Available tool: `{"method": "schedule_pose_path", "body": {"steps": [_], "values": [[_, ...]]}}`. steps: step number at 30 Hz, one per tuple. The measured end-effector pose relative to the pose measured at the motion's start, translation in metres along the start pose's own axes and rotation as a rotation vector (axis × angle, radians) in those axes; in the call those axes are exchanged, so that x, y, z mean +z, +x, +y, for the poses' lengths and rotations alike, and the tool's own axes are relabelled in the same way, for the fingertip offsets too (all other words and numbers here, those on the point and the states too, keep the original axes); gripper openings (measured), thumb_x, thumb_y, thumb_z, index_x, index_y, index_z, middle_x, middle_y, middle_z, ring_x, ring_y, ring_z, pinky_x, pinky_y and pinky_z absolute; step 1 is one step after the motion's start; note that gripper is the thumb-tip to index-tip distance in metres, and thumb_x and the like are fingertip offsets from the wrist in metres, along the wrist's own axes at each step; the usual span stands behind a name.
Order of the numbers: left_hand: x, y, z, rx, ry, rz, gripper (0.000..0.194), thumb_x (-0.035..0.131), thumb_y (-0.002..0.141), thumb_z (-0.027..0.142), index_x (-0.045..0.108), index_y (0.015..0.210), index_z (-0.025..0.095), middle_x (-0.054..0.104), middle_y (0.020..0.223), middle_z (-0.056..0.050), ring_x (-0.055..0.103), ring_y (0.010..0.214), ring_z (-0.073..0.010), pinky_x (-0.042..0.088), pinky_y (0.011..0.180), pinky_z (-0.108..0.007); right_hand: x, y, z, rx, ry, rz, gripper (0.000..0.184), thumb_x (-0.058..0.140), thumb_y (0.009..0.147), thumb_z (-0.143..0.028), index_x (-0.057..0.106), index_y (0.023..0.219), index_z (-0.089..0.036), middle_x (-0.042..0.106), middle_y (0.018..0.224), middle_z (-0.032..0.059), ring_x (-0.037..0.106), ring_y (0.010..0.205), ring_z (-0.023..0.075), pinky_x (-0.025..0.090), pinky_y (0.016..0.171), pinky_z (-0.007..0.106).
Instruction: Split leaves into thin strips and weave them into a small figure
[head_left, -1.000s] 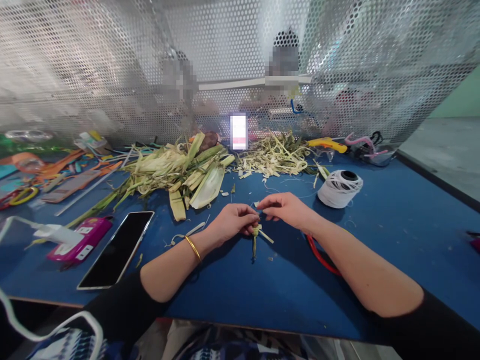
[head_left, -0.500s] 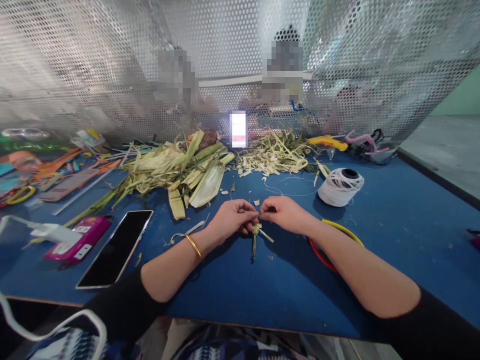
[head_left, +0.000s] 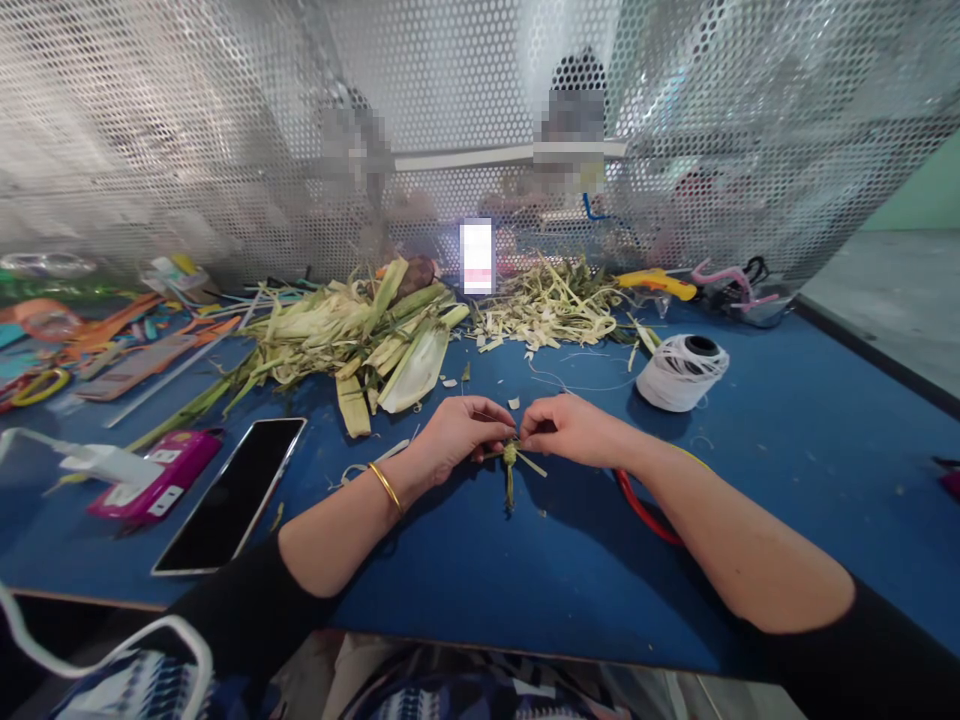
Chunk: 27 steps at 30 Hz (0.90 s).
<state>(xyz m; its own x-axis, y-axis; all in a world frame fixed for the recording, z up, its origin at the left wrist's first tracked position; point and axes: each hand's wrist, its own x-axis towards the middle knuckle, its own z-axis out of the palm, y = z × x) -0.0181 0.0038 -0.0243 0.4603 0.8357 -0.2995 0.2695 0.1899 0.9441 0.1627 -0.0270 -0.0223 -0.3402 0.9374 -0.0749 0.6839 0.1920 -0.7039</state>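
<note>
A small knotted piece of pale green plant strips lies at the middle of the blue table, with a dark tail pointing toward me and a loose strip sticking out to the right. The fingers of my left hand are pinched together at the top of this piece. Just to the right, my right hand has its thumb and forefinger closed close to the same spot. What lies between those right fingertips is too small to make out. A gold bangle circles my left wrist.
Husk leaves and shredded strips are heaped at the back. A white thread spool stands at right, near red-handled scissors or a red ring under my forearm. A phone and purple pack lie left. A perforated screen rises behind.
My left fingers have shifted up slightly, baring more of the knotted piece. My right hand has stayed nearly in place, its fingers still closed.
</note>
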Motion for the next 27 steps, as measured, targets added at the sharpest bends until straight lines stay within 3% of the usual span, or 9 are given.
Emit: {"method": "schedule_pose_path", "body": {"steps": [4, 6, 13, 20, 27], "values": [[-0.003, 0.000, -0.001, 0.039, 0.063, 0.008, 0.012, 0.071, 0.066, 0.019, 0.065, 0.074, 0.014, 0.061, 0.057, 0.001, 0.056, 0.053, -0.0088, 0.036, 0.042, -0.016, 0.007, 0.004, 0.004, 0.021, 0.315, 0.185, 0.024, 0.051, 0.078, -0.011, 0.058, 0.100, -0.019, 0.069, 0.094, 0.0039, 0.063, 0.063, 0.0106, 0.049, 0.067, 0.026], [-0.005, 0.001, -0.002, 0.067, 0.105, 0.015, 0.011, 0.071, 0.065, 0.020, 0.066, 0.073, 0.014, 0.062, 0.058, 0.001, 0.054, 0.051, -0.0083, 0.035, 0.043, -0.017, 0.012, 0.006, 0.004, 0.008, 0.388, 0.202, 0.034, 0.046, 0.077, -0.004, 0.053, 0.107, -0.019, 0.069, 0.100, 0.0048, 0.065, 0.063, 0.0095, 0.051, 0.070, 0.027], [-0.009, 0.004, -0.007, 0.266, 0.351, 0.058, 0.008, 0.067, 0.068, 0.020, 0.069, 0.074, 0.015, 0.070, 0.071, -0.002, 0.062, 0.066, -0.0124, 0.045, 0.062, -0.022, 0.018, 0.008, 0.005, 0.009, 0.298, 0.136, 0.037, 0.042, 0.073, 0.002, 0.054, 0.102, -0.019, 0.071, 0.096, 0.0037, 0.066, 0.066, 0.0104, 0.050, 0.073, 0.027], [-0.005, -0.001, -0.006, 0.437, 0.788, 0.240, 0.017, 0.057, 0.074, 0.014, 0.068, 0.085, 0.020, 0.071, 0.077, 0.001, 0.062, 0.071, -0.0133, 0.042, 0.065, -0.022, 0.021, 0.007, 0.003, -0.016, 0.214, 0.165, 0.036, 0.044, 0.076, 0.000, 0.056, 0.102, -0.021, 0.072, 0.096, 0.0017, 0.066, 0.066, 0.0109, 0.050, 0.072, 0.027], [-0.003, 0.000, -0.013, 0.585, 1.270, 0.270, 0.023, 0.045, 0.091, 0.028, 0.066, 0.090, 0.019, 0.068, 0.081, -0.007, 0.060, 0.078, -0.0188, 0.039, 0.065, -0.027, 0.023, 0.006, 0.002, -0.043, 0.087, 0.201, 0.032, 0.046, 0.079, -0.002, 0.058, 0.101, -0.022, 0.073, 0.094, 0.0022, 0.068, 0.069, 0.0131, 0.050, 0.073, 0.026]]}}
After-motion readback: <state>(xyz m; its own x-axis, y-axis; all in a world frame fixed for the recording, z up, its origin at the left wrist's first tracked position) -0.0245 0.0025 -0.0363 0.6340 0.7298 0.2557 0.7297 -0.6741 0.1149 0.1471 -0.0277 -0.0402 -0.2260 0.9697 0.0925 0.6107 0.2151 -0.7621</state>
